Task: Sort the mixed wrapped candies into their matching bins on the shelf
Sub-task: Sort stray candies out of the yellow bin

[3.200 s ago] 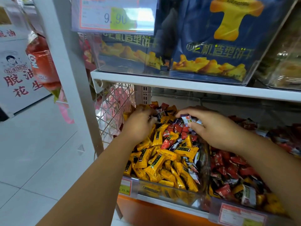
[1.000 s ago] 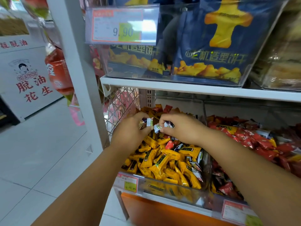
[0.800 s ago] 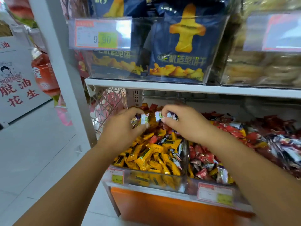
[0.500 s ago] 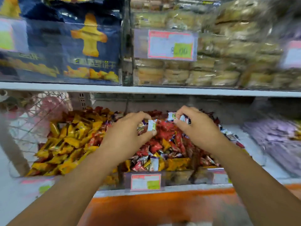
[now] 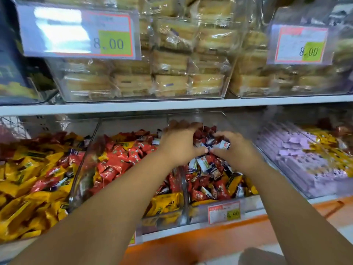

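Note:
Both hands hover over the third clear bin [image 5: 198, 209], which holds mixed red, white-and-blue and yellow wrapped candies. My right hand [image 5: 236, 150] grips several small white-and-blue candies [image 5: 222, 145] in curled fingers. Beside it, my left hand [image 5: 179, 144] has its fingers curled over the pile; what it holds is hidden. The two hands almost touch at the fingertips. To the left lie a bin of mostly red candies [image 5: 122, 159] and a bin of mostly yellow candies [image 5: 28, 188].
A bin of pale purple packets [image 5: 305, 161] with some yellow ones stands to the right. The white shelf board [image 5: 172, 105] above carries clear bins of wrapped pastries [image 5: 172, 64] with 8.00 price tags. An orange base runs below the bins.
The view and both hands have shifted right, from the yellow-candy bin past the red one to the third bin. My hands still carry the small white-and-blue candies.

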